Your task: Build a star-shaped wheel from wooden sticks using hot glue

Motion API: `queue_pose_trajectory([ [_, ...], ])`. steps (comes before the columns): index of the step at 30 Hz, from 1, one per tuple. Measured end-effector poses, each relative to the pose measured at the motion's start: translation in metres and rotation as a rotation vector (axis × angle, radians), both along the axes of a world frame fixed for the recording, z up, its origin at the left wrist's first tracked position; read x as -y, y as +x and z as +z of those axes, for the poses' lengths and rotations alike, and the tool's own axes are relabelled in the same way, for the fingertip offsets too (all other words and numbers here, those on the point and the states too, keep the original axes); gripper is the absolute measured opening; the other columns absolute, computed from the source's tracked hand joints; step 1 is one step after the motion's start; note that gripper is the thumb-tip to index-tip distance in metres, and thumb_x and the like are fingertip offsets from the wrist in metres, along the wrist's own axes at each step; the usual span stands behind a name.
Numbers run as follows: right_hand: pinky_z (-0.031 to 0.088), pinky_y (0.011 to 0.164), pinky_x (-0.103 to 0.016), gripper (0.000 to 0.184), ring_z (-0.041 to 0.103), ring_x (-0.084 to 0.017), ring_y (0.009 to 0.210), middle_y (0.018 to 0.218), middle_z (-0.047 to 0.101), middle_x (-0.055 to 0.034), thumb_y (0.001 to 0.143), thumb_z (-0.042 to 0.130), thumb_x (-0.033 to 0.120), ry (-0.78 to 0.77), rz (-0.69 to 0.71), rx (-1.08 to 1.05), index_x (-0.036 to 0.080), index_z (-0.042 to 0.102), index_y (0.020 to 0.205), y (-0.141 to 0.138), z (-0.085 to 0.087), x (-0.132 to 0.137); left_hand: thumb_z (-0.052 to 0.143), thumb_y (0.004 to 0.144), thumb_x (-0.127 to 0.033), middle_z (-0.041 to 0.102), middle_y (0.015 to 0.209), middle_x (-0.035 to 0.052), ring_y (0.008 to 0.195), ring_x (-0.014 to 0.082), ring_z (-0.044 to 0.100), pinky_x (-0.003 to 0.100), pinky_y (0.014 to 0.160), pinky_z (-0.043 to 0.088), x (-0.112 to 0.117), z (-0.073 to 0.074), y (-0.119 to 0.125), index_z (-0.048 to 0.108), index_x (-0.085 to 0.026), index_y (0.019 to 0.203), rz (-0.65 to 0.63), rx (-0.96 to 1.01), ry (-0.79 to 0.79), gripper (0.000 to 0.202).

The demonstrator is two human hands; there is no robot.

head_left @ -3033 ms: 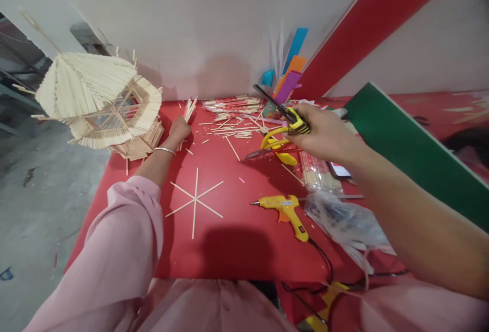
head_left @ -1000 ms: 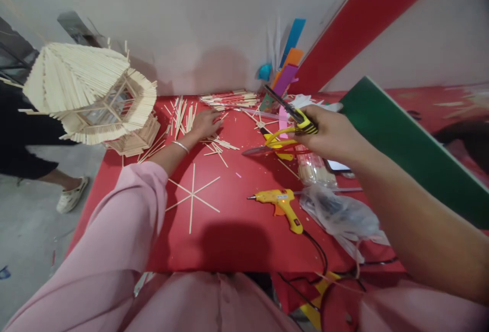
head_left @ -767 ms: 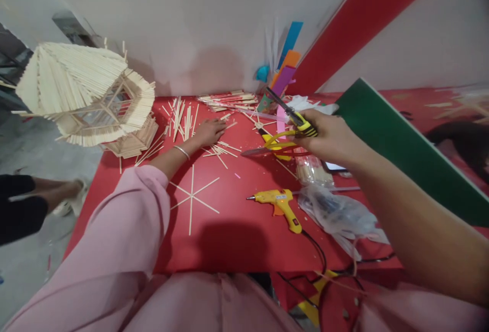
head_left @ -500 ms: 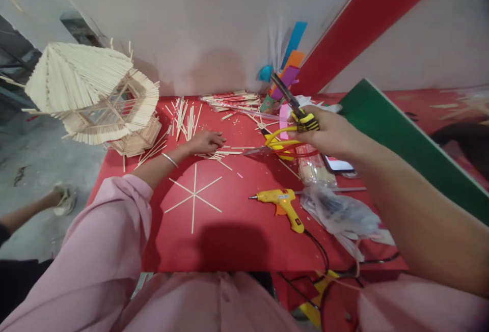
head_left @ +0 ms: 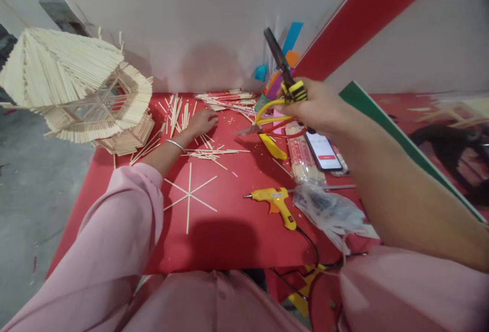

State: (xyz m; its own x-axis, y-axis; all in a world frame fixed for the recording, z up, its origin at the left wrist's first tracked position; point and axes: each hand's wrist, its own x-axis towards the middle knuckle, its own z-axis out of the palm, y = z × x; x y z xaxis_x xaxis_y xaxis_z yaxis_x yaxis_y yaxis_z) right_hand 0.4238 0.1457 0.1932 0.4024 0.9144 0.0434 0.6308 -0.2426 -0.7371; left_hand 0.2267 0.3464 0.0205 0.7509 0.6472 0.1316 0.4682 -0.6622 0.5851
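My right hand (head_left: 317, 103) is raised above the table, wrapped round a hand tool (head_left: 282, 64) with a long dark metal head and a yellow-and-black grip. Curved yellow and red handles (head_left: 269, 115) and a blurred pale blade spread below that hand; I cannot tell if they are all one tool. My left hand (head_left: 204, 121), fingers loosely stretched, reaches over the loose wooden sticks (head_left: 185, 113) with no stick visible in it. Nearer to me, six thin sticks form a star (head_left: 189, 194) on the table. A pile of sticks (head_left: 214, 154) lies just behind it.
A stick-built model (head_left: 72, 75) with a layered roof stands at the left. A yellow glue gun (head_left: 273, 197), its cord trailing, lies right of centre. Beyond are a plastic bag (head_left: 328, 210), packaged sticks (head_left: 303, 156), a phone (head_left: 324, 151) and a green board (head_left: 382, 118).
My left hand has lifted off the pile of sticks and moved further back. My right hand, with the tool, has risen slightly and shifted left, uncovering the phone. The view has also shifted slightly.
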Motion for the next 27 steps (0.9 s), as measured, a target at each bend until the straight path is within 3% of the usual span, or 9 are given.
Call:
queue_pose_trajectory([
  [3, 0.052, 0.08, -0.039, 0.031, 0.061, -0.02, 0.085, 0.091, 0.064, -0.0032, 0.072, 0.071, 0.019, 0.146, 0.019, 0.013, 0.021, 0.062, 0.102, 0.0, -0.021, -0.035, 0.052, 0.095, -0.029, 0.074, 0.122, 0.0104, 0.115, 0.0259, 0.066, 0.039, 0.102, 0.05, 0.004, 0.001, -0.015, 0.074, -0.019, 0.112, 0.034, -0.097, 0.093, 0.03],
  [8, 0.053, 0.089, -0.037, 0.034, 0.062, -0.019, 0.095, 0.106, 0.064, -0.003, 0.083, 0.068, 0.038, 0.379, 0.15, 0.086, 0.027, 0.057, 0.114, 0.001, -0.082, -0.079, 0.052, 0.099, -0.041, 0.065, 0.141, 0.0095, 0.132, 0.026, 0.059, 0.039, 0.114, 0.043, 0.034, -0.005, -0.036, 0.074, -0.021, 0.119, -0.26, -0.231, 0.168, 0.036],
  [11, 0.052, 0.088, -0.037, 0.034, 0.061, -0.019, 0.092, 0.106, 0.063, -0.0041, 0.087, 0.062, 0.044, 0.437, 0.176, 0.08, 0.026, 0.055, 0.114, 0.001, -0.117, -0.085, 0.048, 0.102, -0.046, 0.062, 0.145, 0.0108, 0.137, 0.0243, 0.056, 0.04, 0.117, 0.041, 0.056, -0.011, -0.048, 0.07, -0.021, 0.129, -0.397, -0.17, 0.172, 0.042],
  [14, 0.052, 0.086, -0.039, 0.035, 0.06, -0.021, 0.089, 0.101, 0.061, -0.0041, 0.088, 0.057, 0.047, 0.434, 0.158, 0.104, 0.026, 0.053, 0.115, 0.002, -0.14, -0.076, 0.047, 0.103, -0.047, 0.064, 0.143, 0.0089, 0.141, 0.0226, 0.052, 0.04, 0.12, 0.039, 0.073, -0.014, -0.058, 0.068, -0.022, 0.133, -0.535, -0.107, 0.148, 0.044],
  [17, 0.051, 0.087, -0.04, 0.034, 0.059, -0.022, 0.091, 0.101, 0.062, -0.005, 0.089, 0.053, 0.048, 0.395, 0.158, 0.172, 0.025, 0.052, 0.115, 0.004, -0.15, -0.06, 0.045, 0.104, -0.047, 0.067, 0.139, 0.0084, 0.141, 0.0224, 0.052, 0.04, 0.121, 0.039, 0.082, -0.013, -0.063, 0.07, -0.023, 0.129, -0.589, -0.076, 0.146, 0.042],
  [19, 0.05, 0.088, -0.04, 0.035, 0.06, -0.024, 0.094, 0.103, 0.064, -0.0062, 0.088, 0.054, 0.047, 0.342, 0.181, 0.214, 0.024, 0.054, 0.114, 0.007, -0.153, -0.049, 0.044, 0.104, -0.047, 0.064, 0.142, 0.0119, 0.141, 0.0241, 0.053, 0.041, 0.12, 0.039, 0.085, -0.01, -0.063, 0.07, -0.021, 0.129, -0.555, -0.091, 0.156, 0.045],
  [22, 0.049, 0.087, -0.04, 0.035, 0.061, -0.026, 0.097, 0.107, 0.067, -0.0086, 0.085, 0.058, 0.044, 0.257, 0.203, 0.237, 0.021, 0.057, 0.112, 0.011, -0.155, -0.037, 0.043, 0.103, -0.051, 0.046, 0.159, 0.0154, 0.149, 0.03, 0.042, 0.051, 0.123, 0.031, 0.093, -0.003, -0.053, 0.061, -0.019, 0.141, -0.437, -0.186, 0.166, 0.053],
  [25, 0.049, 0.086, -0.041, 0.036, 0.063, -0.028, 0.097, 0.11, 0.069, -0.01, 0.082, 0.061, 0.041, 0.188, 0.154, 0.241, 0.021, 0.059, 0.113, 0.012, -0.155, -0.033, 0.041, 0.102, -0.058, 0.032, 0.167, 0.0122, 0.155, 0.0322, 0.028, 0.062, 0.124, 0.02, 0.105, 0.003, -0.036, 0.046, -0.023, 0.153, -0.415, -0.307, 0.094, 0.062],
  [27, 0.05, 0.085, -0.04, 0.037, 0.064, -0.029, 0.096, 0.108, 0.07, -0.0095, 0.082, 0.063, 0.038, 0.131, 0.132, 0.25, 0.021, 0.06, 0.114, 0.01, -0.152, -0.033, 0.039, 0.103, -0.057, 0.037, 0.165, 0.0086, 0.156, 0.03, 0.028, 0.063, 0.125, 0.015, 0.112, 0.005, -0.028, 0.047, -0.026, 0.152, -0.481, -0.336, 0.039, 0.059],
])
